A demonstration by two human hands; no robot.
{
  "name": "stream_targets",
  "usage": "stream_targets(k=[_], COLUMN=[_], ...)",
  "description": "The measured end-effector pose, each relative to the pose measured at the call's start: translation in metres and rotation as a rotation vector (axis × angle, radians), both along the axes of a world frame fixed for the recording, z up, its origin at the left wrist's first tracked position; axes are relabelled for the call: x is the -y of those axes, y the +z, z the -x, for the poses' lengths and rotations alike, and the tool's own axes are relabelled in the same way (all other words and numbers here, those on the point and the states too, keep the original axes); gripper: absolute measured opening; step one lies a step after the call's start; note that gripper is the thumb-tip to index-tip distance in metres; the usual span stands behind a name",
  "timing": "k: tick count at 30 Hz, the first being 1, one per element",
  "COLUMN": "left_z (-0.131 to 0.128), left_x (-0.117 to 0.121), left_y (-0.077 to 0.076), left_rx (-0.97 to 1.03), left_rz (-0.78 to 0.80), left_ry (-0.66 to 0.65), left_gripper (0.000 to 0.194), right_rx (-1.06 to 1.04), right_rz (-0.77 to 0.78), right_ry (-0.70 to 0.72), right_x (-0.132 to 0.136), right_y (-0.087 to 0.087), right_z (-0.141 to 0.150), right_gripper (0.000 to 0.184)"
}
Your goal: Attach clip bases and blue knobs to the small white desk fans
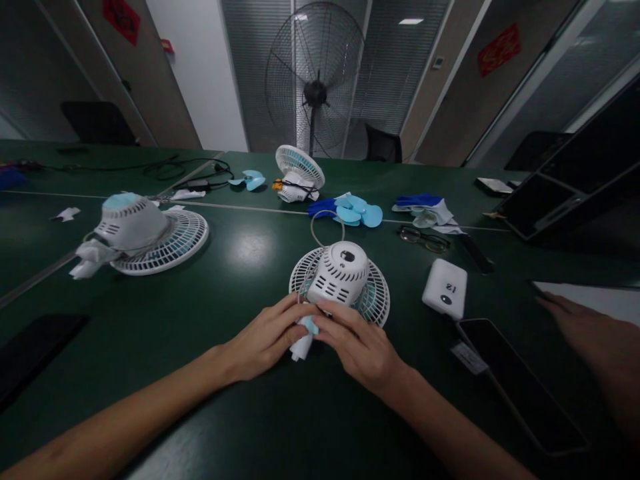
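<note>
A small white fan (pixel 344 273) lies grille down on the table in front of me, its rounded motor housing facing up. My left hand (pixel 273 333) and my right hand (pixel 357 337) meet at its near side, fingers closed around the white end piece (pixel 301 348) with a light-blue part (pixel 310 325) between the fingertips. A thin cable (pixel 313 230) loops up behind the housing. My fingers hide where the end piece joins the housing.
Another white fan (pixel 135 230) lies grille down at left; a third (pixel 299 175) stands farther back. Light-blue blades (pixel 357 210), glasses (pixel 424 239), a white power bank (pixel 445 288) and a phone (pixel 520 383) are around. Another person's hand (pixel 585 327) is at right.
</note>
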State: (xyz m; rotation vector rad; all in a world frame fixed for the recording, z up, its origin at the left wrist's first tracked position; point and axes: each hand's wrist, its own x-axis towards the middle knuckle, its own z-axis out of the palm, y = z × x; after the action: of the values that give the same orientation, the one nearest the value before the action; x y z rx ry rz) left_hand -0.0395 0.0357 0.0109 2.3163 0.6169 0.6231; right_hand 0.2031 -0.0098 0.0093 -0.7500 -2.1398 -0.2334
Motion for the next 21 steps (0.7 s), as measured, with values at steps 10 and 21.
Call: stream_targets(k=[10, 21], left_z=[-0.001, -0.004], left_x=[0.001, 0.004], left_y=[-0.002, 0.002], left_rx=[-0.026, -0.039], left_rz=[0.026, 0.035], left_ry=[0.011, 0.016], left_gripper=[0.038, 0.035], right_rx=[-0.020, 0.007], right_rz=[0.025, -0.100], right_ry=[-0.035, -0.160], right_x=[0.001, 0.002], right_y=[-0.003, 0.000], right_z=[0.004, 0.012], right_gripper=[0.013, 0.008])
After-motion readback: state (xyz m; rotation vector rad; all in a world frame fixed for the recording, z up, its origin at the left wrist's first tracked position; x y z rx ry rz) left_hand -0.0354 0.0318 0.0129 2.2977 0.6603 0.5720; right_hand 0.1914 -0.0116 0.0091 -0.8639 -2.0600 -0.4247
